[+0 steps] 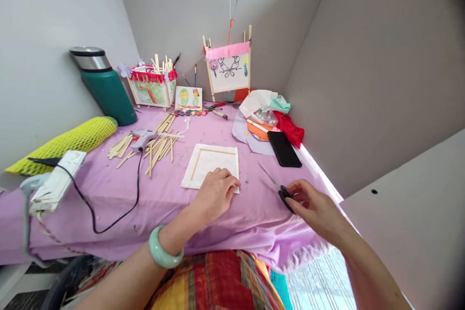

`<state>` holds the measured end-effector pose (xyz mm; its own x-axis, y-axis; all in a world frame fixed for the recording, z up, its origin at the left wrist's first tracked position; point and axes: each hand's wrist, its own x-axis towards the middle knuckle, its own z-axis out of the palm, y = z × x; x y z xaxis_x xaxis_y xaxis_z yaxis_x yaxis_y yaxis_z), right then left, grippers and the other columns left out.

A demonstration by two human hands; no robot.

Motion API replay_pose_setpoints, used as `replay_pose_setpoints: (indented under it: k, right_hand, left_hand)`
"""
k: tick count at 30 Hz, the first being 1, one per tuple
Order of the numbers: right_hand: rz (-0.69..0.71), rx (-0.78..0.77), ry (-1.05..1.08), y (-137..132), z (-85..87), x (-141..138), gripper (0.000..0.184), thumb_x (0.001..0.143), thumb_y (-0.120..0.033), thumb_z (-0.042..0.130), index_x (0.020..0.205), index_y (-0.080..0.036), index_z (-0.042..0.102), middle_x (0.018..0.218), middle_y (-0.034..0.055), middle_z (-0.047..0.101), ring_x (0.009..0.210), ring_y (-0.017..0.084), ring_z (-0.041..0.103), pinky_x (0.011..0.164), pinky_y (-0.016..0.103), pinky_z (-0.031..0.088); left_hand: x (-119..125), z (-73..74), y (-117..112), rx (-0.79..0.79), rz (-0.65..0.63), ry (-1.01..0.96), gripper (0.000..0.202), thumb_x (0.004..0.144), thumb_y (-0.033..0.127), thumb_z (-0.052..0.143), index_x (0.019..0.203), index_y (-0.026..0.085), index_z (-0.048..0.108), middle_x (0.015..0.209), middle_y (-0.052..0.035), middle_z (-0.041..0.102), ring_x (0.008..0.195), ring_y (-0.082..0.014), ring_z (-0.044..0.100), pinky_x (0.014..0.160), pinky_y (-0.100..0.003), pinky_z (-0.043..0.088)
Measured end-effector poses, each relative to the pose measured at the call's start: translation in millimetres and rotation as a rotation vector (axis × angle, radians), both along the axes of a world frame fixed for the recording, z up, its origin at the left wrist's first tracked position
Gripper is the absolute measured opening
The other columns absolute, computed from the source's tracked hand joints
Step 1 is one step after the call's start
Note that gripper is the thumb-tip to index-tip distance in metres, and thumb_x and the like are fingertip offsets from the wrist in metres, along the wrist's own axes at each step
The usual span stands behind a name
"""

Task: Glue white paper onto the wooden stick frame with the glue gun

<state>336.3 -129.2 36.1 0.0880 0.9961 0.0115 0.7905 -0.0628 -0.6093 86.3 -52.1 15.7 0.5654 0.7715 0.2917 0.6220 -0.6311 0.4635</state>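
A white paper square [212,161] lies flat on the purple cloth, edged with thin wooden sticks. My left hand [218,191] bends over its near right corner, thumb and fingers pinched together there. The near part of the frame is hidden beneath that hand. To the right, my right hand [308,203] grips a pair of scissors [284,197] by the black handles. Their blades point away to the left, low over the cloth, and look closed. A gap separates the blade tips from the paper square.
Loose wooden sticks [160,152] and a glue gun [143,138] with a black cord lie on the left. A green bottle [105,89] and decorated box [152,92] stand behind. A black phone [284,148] and paper scraps [254,138] sit at right, near a grey wall.
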Motion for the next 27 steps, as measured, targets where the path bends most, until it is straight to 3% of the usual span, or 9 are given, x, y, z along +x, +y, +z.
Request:
replay_pose_setpoints:
  k: [4, 8, 12, 27]
  right_hand:
    - [0.132, -0.029, 0.171, -17, -2.9, -8, 0.023, 0.085, -0.033, 0.053, 0.106, -0.023, 0.055, 0.104, 0.0038, 0.067, 0.092, 0.019, 0.063, 0.078, 0.033, 0.051]
    - [0.192, 0.046, 0.085, -22, -0.3, -16, 0.030, 0.084, -0.028, 0.057, 0.114, -0.025, 0.057, 0.110, 0.0052, 0.065, 0.096, 0.021, 0.062, 0.082, 0.036, 0.050]
    - [0.274, 0.068, -0.045, -24, 1.9, -23, 0.031, 0.083, -0.023, 0.058, 0.114, -0.026, 0.059, 0.103, 0.0034, 0.065, 0.083, 0.018, 0.062, 0.077, 0.035, 0.050]
    - [0.277, 0.147, -0.322, -18, 0.1, -33, 0.032, 0.083, -0.018, 0.057, 0.114, -0.027, 0.062, 0.090, 0.0023, 0.065, 0.077, 0.018, 0.061, 0.070, 0.033, 0.047]
  left_hand:
    - [-1, -1.5, 1, -0.023, 0.013, -0.064, 0.017, 0.085, 0.011, 0.052, 0.081, 0.019, 0.066, 0.087, -0.0030, 0.065, 0.087, -0.0192, 0.055, 0.081, -0.035, 0.042]
    - [-2, -3.1, 1, -0.011, 0.013, -0.085, 0.016, 0.084, 0.011, 0.052, 0.078, 0.019, 0.064, 0.086, -0.0027, 0.065, 0.085, -0.0191, 0.055, 0.080, -0.035, 0.042]
    - [-2, -4.1, 1, -0.009, 0.023, -0.095, 0.015, 0.084, 0.012, 0.052, 0.077, 0.019, 0.063, 0.085, -0.0027, 0.065, 0.084, -0.0190, 0.055, 0.079, -0.035, 0.042]
    - [-3, -4.0, 0, -0.005, 0.035, -0.133, 0.010, 0.083, 0.011, 0.054, 0.078, 0.019, 0.060, 0.082, -0.0014, 0.062, 0.079, -0.0166, 0.054, 0.073, -0.031, 0.041]
